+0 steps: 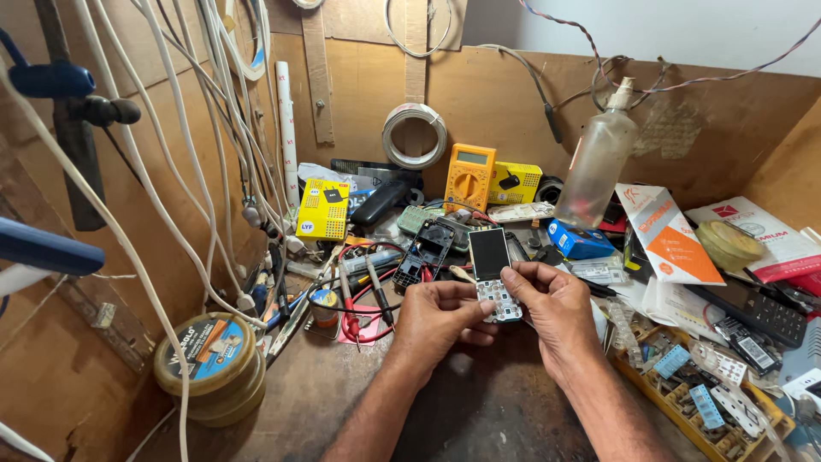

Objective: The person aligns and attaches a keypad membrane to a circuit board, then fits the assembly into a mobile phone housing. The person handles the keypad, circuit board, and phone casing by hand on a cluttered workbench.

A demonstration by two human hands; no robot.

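Both hands' grip closed on keypad phone (pixel 493 274): left hand (pixel 438 318), right hand (pixel 547 304)

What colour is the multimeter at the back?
Orange-yellow multimeter, with a dark dial; head view shows it.

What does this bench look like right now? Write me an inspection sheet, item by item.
Surface: dark worn bench top, bare only just in front of the hands.
Job's things: keypad phone, dark screen up, held between both hands.
Clutter: opened phone frame, yellow multimeter, clear spray bottle, round tin, yellow parts tray, small boxes and printed packets.
Grippers: left hand pinches the phone's lower left edge; right hand grips its right side.
Cables: white cables hang down the left wall; red and black test leads lie on the bench.
Surroundings: brown board walls with a coil of wire hung up.
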